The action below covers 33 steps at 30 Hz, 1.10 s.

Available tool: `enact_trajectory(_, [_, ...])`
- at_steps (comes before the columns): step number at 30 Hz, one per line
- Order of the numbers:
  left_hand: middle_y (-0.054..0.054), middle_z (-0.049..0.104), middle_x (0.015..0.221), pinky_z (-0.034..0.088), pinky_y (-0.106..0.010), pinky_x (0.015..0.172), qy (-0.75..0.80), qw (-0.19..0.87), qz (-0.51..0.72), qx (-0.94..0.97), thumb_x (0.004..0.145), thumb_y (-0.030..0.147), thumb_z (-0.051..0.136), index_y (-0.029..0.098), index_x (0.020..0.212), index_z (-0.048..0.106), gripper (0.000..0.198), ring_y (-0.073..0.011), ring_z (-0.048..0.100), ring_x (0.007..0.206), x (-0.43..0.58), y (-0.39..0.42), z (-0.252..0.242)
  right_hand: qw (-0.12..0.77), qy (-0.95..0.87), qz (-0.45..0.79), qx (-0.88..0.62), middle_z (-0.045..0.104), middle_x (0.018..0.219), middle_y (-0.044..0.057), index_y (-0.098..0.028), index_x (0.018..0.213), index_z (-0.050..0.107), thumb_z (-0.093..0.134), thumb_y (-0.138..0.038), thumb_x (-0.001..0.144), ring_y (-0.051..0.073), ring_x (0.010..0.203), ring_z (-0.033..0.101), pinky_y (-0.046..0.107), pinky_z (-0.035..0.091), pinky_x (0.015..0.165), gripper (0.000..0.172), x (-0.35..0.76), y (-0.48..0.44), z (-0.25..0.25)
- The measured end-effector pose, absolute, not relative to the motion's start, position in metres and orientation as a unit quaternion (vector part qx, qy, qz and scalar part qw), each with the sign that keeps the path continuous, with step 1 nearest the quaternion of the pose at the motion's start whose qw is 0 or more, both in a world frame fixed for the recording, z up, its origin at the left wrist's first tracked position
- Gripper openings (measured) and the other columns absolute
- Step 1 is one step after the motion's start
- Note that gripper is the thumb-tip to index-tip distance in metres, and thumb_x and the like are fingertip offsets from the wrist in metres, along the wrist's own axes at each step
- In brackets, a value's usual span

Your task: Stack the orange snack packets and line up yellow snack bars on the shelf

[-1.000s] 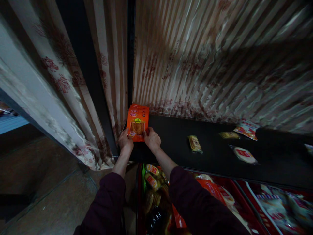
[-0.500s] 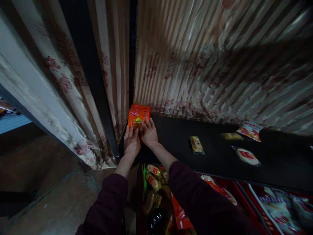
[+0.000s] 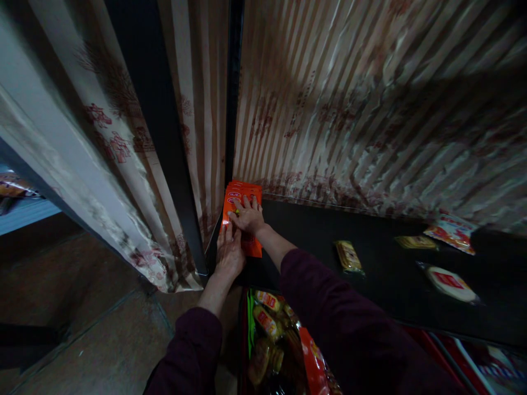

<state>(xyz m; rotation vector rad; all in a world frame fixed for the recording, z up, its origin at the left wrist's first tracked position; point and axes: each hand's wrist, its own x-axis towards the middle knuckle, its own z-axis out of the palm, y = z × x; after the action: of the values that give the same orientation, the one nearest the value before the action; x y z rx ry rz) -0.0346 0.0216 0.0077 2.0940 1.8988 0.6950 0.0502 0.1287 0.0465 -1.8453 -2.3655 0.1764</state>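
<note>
Several orange snack packets (image 3: 255,249) lie overlapped in the left back corner of a black shelf. My right hand (image 3: 249,218) rests on top of them with its fingers spread. My left hand (image 3: 230,253) lies at their near left side, fingers stretched out and touching the packets' edge. The hands cover much of the packets, so whether a finger pinches any of them is hidden.
The black shelf (image 3: 296,233) carries a small yellow packet (image 3: 348,257), a flatter yellow one (image 3: 418,242), a white round packet (image 3: 450,282) and a red-white bag (image 3: 453,232). Below is a snack-filled bin (image 3: 244,351). A dark post (image 3: 173,137) and printed curtain (image 3: 308,126) border the corner.
The orange packets now reach farther toward me, with one showing below my right hand. My left hand sits lower against them. The view has shifted slightly.
</note>
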Motion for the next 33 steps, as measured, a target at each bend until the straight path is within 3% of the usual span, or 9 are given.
enact_trajectory(5, [-0.016,0.025,0.152,0.026,-0.042,0.113,0.639,0.132,0.218,0.725,0.074,0.008,0.049,0.013,0.135,0.042,0.061,-0.0293,0.024,0.14,-0.039,0.023,0.011,0.022,-0.767,0.097,-0.634,0.018,0.156,0.004,-0.036,0.145,0.026,0.023,-0.07,0.084,0.042,0.14,0.012,0.058,0.016,0.106,0.07,0.046,0.14,0.044])
enact_trajectory(12, [-0.018,0.03,0.15,0.028,-0.042,0.112,0.64,0.121,0.219,0.726,0.077,0.013,0.05,0.011,0.128,0.049,0.051,-0.0305,0.027,0.139,-0.041,0.023,0.007,0.031,-0.769,0.105,-0.629,0.021,0.155,0.005,-0.033,0.146,0.025,0.018,-0.069,0.086,0.037,0.141,0.012,0.057,0.014,0.107,0.07,0.048,0.141,0.046])
enact_trajectory(18, [-0.019,0.035,0.147,0.022,-0.047,0.114,0.633,0.075,0.256,0.726,0.08,0.014,0.046,0.01,0.124,0.053,0.045,-0.0286,0.029,0.138,-0.042,0.017,0.002,0.178,-0.771,0.036,-0.611,0.027,0.153,0.007,-0.022,0.14,0.039,0.034,-0.046,0.093,0.026,0.143,0.012,0.048,0.013,0.113,0.053,0.062,0.111,0.049])
enact_trajectory(22, [-0.016,0.041,0.144,0.026,-0.047,0.113,0.607,0.059,0.312,0.729,0.08,0.013,0.045,0.012,0.12,0.056,0.041,-0.0269,0.028,0.139,-0.037,0.01,0.004,0.268,-0.749,0.062,-0.603,0.037,0.147,0.012,-0.013,0.132,0.049,0.043,-0.029,0.088,0.023,0.137,0.028,0.041,0.025,0.111,0.047,0.087,0.071,0.044])
enact_trajectory(24, [-0.015,0.049,0.136,0.03,-0.043,0.112,0.579,0.066,0.343,0.737,0.081,0.011,0.042,0.012,0.114,0.059,0.038,-0.0241,0.035,0.135,-0.032,0.002,0.008,0.308,-0.738,0.077,-0.595,0.042,0.143,0.013,-0.013,0.129,0.051,0.043,-0.024,0.086,0.022,0.133,0.036,0.041,0.03,0.11,0.045,0.103,0.046,0.044])
enact_trajectory(28, [-0.008,0.064,0.108,0.043,-0.032,0.1,0.465,0.12,0.369,0.795,0.081,0.008,0.039,0.016,0.105,0.063,0.035,-0.0173,0.055,0.109,-0.01,-0.025,0.015,0.41,-0.701,0.083,-0.577,0.052,0.134,0.011,-0.016,0.121,0.055,0.039,-0.025,0.088,0.019,0.124,0.047,0.038,0.036,0.106,0.038,0.14,-0.015,0.043])
enact_trajectory(33, [-0.005,0.066,0.095,0.047,-0.027,0.091,0.358,0.259,0.248,0.862,0.08,0.01,0.04,0.02,0.094,0.065,0.031,-0.0156,0.06,0.095,0.034,-0.075,0.005,0.488,-0.606,0.078,-0.623,0.063,0.114,0.011,-0.018,0.109,0.06,0.04,-0.027,0.087,0.02,0.109,0.057,0.04,0.044,0.098,0.03,0.186,-0.094,0.021])
